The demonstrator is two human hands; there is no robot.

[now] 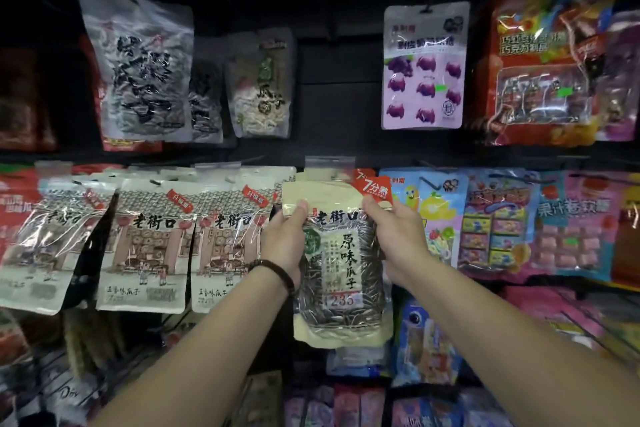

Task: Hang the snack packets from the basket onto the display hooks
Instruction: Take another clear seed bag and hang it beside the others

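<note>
our left grip (pixel 284 239) pinches sunflower seed packet (pixel 343 270) top-left corner | our right grip (pixel 394 236) pinches top-right | glossy cream pouch, clear window, striped seeds (pixel 332 319) inside

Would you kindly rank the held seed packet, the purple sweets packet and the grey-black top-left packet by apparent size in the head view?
1. Held seed packet and grey-black packet: these look much alike, and the held one may be nearer, so they are unranked.
2. Purple sweets packet: smallest.
</note>
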